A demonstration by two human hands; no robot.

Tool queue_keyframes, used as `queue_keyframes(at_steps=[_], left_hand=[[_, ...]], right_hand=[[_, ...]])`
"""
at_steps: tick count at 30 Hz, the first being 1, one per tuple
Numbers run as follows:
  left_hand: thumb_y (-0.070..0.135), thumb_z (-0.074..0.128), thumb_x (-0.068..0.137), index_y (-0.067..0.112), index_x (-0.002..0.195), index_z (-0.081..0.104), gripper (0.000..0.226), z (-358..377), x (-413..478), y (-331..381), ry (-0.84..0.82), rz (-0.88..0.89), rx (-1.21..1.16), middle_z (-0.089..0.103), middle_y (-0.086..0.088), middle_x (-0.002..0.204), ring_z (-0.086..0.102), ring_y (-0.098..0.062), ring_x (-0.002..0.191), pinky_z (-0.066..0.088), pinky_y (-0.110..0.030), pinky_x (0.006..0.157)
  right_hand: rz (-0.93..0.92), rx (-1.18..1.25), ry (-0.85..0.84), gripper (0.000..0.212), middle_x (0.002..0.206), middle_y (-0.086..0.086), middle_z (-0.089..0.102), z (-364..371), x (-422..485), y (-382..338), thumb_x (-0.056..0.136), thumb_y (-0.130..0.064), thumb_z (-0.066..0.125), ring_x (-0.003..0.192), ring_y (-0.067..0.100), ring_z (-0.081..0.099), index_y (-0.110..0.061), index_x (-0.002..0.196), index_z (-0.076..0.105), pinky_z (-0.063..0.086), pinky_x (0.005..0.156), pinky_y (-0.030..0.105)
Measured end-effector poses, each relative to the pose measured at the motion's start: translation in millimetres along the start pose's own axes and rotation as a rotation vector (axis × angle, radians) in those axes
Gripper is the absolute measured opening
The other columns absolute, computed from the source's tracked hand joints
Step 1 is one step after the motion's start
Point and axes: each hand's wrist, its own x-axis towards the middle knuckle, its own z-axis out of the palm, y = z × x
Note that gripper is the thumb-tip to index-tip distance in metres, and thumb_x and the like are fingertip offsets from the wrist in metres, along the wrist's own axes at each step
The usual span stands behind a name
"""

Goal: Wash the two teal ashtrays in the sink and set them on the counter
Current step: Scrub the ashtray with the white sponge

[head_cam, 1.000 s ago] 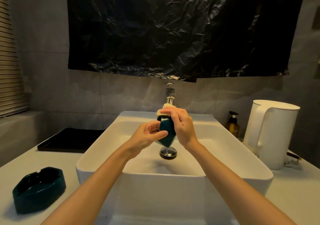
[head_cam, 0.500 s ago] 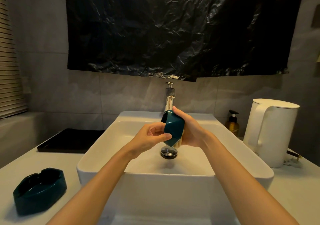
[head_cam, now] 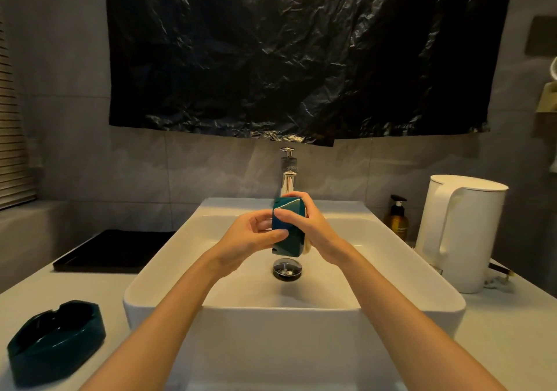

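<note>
Over the white sink (head_cam: 168, 258) both my hands hold one teal ashtray (head_cam: 290, 237) on its edge, just below the chrome tap (head_cam: 288, 176). My left hand (head_cam: 250, 237) grips its left side, thumb across the outer wall. My right hand (head_cam: 313, 228) wraps round it from the right, thumb on the front, and also holds a pale sponge (head_cam: 307, 247) against its hidden side. The second teal ashtray (head_cam: 55, 341) sits upright on the white counter (head_cam: 75, 288) at the left front. I cannot tell whether water runs.
A black tray (head_cam: 114, 250) lies on the counter left of the sink. An amber pump bottle (head_cam: 397, 219) and a white kettle (head_cam: 461, 231) stand to the right. The chrome drain plug (head_cam: 287, 268) sits in the basin below my hands. Black plastic sheeting (head_cam: 301, 53) covers the wall above.
The ashtray has been turned in my hands from a pointed-down tilt to nearly upright. The sponge went from on top of it to behind it on the right.
</note>
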Motion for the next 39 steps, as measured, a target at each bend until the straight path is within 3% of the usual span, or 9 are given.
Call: queue_keyframes(at_steps=[8,13,16,19,22,26,31,34,39], left_hand=[[0.013,0.067,0.082,0.025,0.101,0.059,0.024,-2,2,-4,0.011,-0.038,-0.030,0.071,0.004,0.096,0.069,-0.017,0.090,0.055,-0.020,0.071],[0.016,0.072,0.079,0.024,0.111,0.059,0.035,-2,2,-9,0.027,-0.028,0.093,0.070,0.004,0.103,0.067,-0.015,0.097,0.052,-0.024,0.085],[0.015,0.074,0.079,0.021,0.112,0.060,0.037,-4,2,-12,0.054,-0.026,0.141,0.071,0.005,0.100,0.068,-0.011,0.093,0.053,-0.020,0.079],[0.007,0.074,0.077,0.021,0.102,0.065,0.030,-8,0,-15,0.059,0.010,0.204,0.073,0.004,0.094,0.069,-0.013,0.091,0.055,-0.020,0.080],[0.003,0.073,0.078,0.020,0.103,0.065,0.031,-7,-2,-16,0.042,0.042,0.227,0.073,0.005,0.093,0.070,-0.011,0.089,0.055,-0.018,0.076],[0.005,0.071,0.080,0.014,0.118,0.059,0.041,-3,-2,-19,-0.013,0.040,0.341,0.069,0.001,0.105,0.066,-0.010,0.093,0.052,-0.013,0.077],[0.007,0.073,0.078,0.013,0.116,0.062,0.039,-2,0,-23,0.009,0.071,0.355,0.070,-0.003,0.107,0.067,-0.015,0.097,0.053,-0.023,0.085],[0.005,0.072,0.079,0.014,0.115,0.061,0.039,-2,0,-25,-0.015,0.081,0.376,0.069,0.002,0.103,0.067,-0.010,0.094,0.053,-0.017,0.080],[-0.001,0.071,0.079,0.017,0.112,0.062,0.039,-1,-2,-27,-0.075,0.083,0.360,0.070,0.005,0.103,0.067,-0.011,0.097,0.054,-0.021,0.082]], right_hand=[[-0.116,-0.059,0.010,0.039,0.126,0.005,0.048,13,-1,1,0.077,-0.055,0.054,0.108,0.020,0.056,-0.038,0.112,0.047,0.056,0.075,0.020],[-0.237,0.062,0.129,0.018,0.121,-0.001,0.055,13,-2,-2,0.096,-0.038,0.050,0.109,0.019,0.057,-0.035,0.113,0.051,0.055,0.080,0.022],[-0.463,-0.211,0.201,0.020,0.113,-0.012,0.061,12,-5,3,0.095,-0.031,0.044,0.110,0.011,0.052,-0.037,0.108,0.058,0.049,0.090,0.024],[-0.623,-0.464,0.196,0.024,0.109,-0.014,0.062,14,-6,8,0.097,-0.024,0.044,0.113,0.004,0.045,-0.027,0.106,0.066,0.037,0.095,0.013],[-0.584,-0.512,0.181,0.028,0.114,-0.018,0.058,14,1,9,0.098,-0.029,0.040,0.114,-0.004,0.042,-0.029,0.112,0.063,0.034,0.097,0.011],[-0.322,-0.225,0.159,0.036,0.100,-0.012,0.064,11,6,3,0.095,-0.039,0.034,0.098,0.009,0.057,-0.024,0.104,0.066,0.053,0.082,0.024],[-0.666,-0.433,0.292,0.032,0.103,-0.021,0.063,7,-1,9,0.099,-0.031,0.038,0.109,0.003,0.050,-0.030,0.097,0.070,0.045,0.092,0.024],[-0.488,-0.316,0.246,0.030,0.090,-0.032,0.061,9,5,3,0.097,-0.034,0.039,0.095,-0.001,0.056,-0.038,0.087,0.066,0.052,0.081,0.027],[-0.056,-0.012,0.155,0.023,0.093,-0.002,0.067,4,12,-6,0.097,-0.030,0.046,0.089,0.016,0.060,-0.022,0.092,0.068,0.052,0.077,0.031]])
